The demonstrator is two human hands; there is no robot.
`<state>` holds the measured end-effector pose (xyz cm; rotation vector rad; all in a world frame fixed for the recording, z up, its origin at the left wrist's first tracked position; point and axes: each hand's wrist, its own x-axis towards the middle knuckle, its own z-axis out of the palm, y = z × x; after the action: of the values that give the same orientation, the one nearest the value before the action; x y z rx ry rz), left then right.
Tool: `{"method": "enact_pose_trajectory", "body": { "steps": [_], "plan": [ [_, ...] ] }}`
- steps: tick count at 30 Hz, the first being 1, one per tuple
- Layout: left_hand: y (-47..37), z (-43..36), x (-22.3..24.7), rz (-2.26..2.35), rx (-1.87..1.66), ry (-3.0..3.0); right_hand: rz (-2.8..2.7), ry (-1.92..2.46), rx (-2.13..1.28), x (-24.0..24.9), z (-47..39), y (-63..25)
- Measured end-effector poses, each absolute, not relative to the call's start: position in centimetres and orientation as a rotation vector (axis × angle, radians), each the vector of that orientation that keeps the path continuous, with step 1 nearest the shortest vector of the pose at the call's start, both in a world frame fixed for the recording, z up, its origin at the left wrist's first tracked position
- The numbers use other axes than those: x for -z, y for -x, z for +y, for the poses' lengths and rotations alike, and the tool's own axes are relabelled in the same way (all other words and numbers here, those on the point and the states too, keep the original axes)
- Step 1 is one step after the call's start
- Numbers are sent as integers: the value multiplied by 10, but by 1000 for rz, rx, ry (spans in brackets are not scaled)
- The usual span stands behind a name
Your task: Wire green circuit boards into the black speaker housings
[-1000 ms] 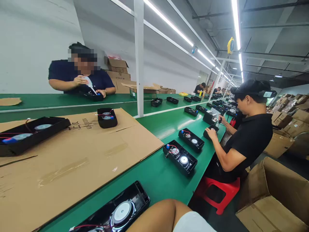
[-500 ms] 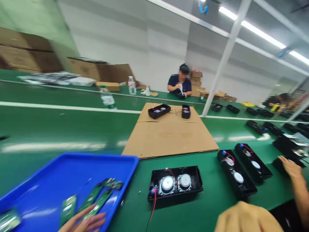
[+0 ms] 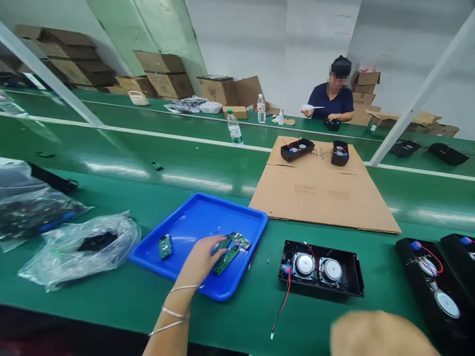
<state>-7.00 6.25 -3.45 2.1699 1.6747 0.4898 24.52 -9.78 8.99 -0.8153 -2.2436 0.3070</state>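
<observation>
My left hand (image 3: 202, 257), with thin bangles on the wrist, reaches into a blue tray (image 3: 178, 269). Its thumb and fingers close around the end of a green circuit board (image 3: 222, 245); part of the grip is hidden behind the hand. Beside it lie a long board (image 3: 227, 260) and a board with small components (image 3: 241, 240). A separate small board (image 3: 165, 246) rests at the tray's left. My right hand (image 3: 382, 333) is a blur at the bottom edge, fingers not readable. Near it sits an open black speaker box (image 3: 347, 289) with two round speakers and a red-black wire.
Left of the tray lie a clear plastic bag (image 3: 118, 242) and another filled bag (image 3: 40, 212). A cardboard sheet (image 3: 315, 202) carries two speaker boxes. More black boxes (image 3: 411, 272) stand at right. A bottle (image 3: 234, 128) stands farther back, and a co-worker (image 3: 332, 101) sits across.
The view has swung left, so the tray and bags show more fully. My left hand has gone from spread fingers over the boards to closing around one. My right hand stays low and is blurrier.
</observation>
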Motion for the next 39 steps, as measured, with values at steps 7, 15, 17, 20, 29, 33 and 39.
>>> {"method": "enact_pose_trajectory", "body": {
  "steps": [7, 15, 17, 20, 29, 33, 39],
  "plan": [
    [52, 96, 43, 1352, -220, -2399, -2523, 806, 101, 18, -64, -186],
    [56, 111, 39, 1335, -135, -2401, -2405, 845, -113, 28, -74, -182],
    [56, 111, 41, 1345, -171, -2372, -2344, 896, -187, 29, -73, -180],
    [57, 106, 40, 1397, -262, -2306, -2266, 937, -255, 34, -70, -175],
    [26, 27, 9, 1379, -801, -1518, -1910, 1145, -543, 9, -60, -168],
    [-8, -6, 7, 1201, -915, -1135, -1704, 1289, -486, 1, -53, -172],
    [-19, -14, 3, 1140, -884, -1088, -1510, 1364, -508, 9, -50, -181]
  ]
}}
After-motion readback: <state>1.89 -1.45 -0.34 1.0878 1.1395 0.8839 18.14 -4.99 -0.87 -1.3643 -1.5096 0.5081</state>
